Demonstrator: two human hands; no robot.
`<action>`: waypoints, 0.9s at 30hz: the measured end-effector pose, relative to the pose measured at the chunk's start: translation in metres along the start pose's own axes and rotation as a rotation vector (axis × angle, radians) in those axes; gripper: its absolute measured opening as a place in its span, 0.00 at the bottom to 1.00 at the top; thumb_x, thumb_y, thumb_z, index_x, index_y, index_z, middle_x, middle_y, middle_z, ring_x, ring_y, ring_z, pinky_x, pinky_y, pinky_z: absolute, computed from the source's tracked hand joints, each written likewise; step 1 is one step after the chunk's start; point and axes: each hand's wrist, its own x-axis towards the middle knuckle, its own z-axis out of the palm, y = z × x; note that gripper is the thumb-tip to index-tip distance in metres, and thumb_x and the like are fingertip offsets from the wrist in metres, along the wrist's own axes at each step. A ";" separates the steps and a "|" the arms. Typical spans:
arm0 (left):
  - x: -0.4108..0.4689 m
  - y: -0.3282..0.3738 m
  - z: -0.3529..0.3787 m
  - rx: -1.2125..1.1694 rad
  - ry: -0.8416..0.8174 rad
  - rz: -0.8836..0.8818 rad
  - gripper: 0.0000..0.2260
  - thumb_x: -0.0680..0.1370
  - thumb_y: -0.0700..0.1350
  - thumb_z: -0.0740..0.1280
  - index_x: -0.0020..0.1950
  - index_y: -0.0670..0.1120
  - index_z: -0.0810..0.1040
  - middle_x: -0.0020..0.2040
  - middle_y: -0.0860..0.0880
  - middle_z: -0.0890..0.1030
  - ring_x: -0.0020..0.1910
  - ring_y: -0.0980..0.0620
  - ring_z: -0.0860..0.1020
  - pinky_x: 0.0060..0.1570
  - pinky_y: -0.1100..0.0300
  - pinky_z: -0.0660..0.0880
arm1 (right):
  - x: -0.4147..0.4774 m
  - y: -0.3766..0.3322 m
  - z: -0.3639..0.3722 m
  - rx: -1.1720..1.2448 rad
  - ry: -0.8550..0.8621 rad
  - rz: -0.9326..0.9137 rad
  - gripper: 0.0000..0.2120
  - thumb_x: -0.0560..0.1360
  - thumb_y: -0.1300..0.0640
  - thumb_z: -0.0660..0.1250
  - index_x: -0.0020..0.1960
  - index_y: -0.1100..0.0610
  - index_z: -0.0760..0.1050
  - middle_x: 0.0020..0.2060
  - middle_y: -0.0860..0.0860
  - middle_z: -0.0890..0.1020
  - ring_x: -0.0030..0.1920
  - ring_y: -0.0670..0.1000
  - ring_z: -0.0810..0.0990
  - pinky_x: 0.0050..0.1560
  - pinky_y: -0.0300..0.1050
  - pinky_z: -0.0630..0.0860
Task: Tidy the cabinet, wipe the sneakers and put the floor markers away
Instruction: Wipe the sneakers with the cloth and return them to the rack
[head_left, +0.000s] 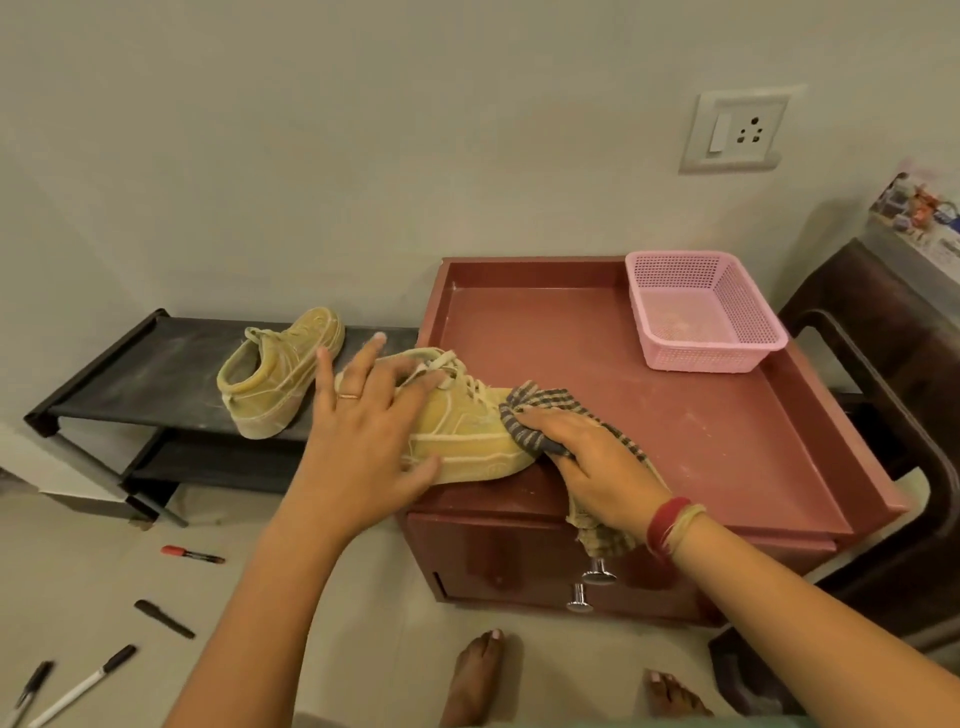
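Floor markers (192, 554): lying at 8 o'clock, untouched.
Left hand (363, 415): fingers spread flat on the sneaker (467, 441) heel; keep weight there.
Sneaker: on the cabinet (675, 415) front edge, toe toward 3 o'clock.
Right hand (587, 467): fingers flat, seemingly pressing the cloth (535, 410) on the toe; use short strokes.

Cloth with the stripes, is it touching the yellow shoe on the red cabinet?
Touching. The head view shows the right hand pressing the cloth against the toe of the shoe, with no gap between them.
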 end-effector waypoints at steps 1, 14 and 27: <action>-0.001 0.001 0.002 0.027 -0.016 -0.005 0.38 0.62 0.64 0.68 0.69 0.49 0.70 0.68 0.46 0.67 0.75 0.40 0.55 0.71 0.33 0.43 | 0.000 0.000 -0.001 0.006 0.000 0.011 0.23 0.76 0.67 0.58 0.69 0.53 0.68 0.67 0.48 0.71 0.69 0.47 0.66 0.66 0.27 0.53; -0.013 -0.016 0.010 -0.124 0.089 0.014 0.42 0.58 0.51 0.76 0.71 0.45 0.68 0.61 0.45 0.67 0.66 0.40 0.63 0.71 0.44 0.58 | 0.004 -0.012 -0.010 0.172 0.154 -0.003 0.19 0.76 0.62 0.57 0.64 0.50 0.73 0.59 0.44 0.77 0.62 0.46 0.73 0.65 0.41 0.67; -0.010 -0.016 0.008 -0.154 0.087 0.079 0.41 0.60 0.52 0.77 0.71 0.46 0.68 0.62 0.46 0.68 0.69 0.41 0.62 0.68 0.38 0.62 | 0.000 -0.017 0.003 0.025 0.123 -0.035 0.30 0.67 0.71 0.55 0.66 0.53 0.72 0.63 0.43 0.72 0.67 0.41 0.67 0.70 0.35 0.59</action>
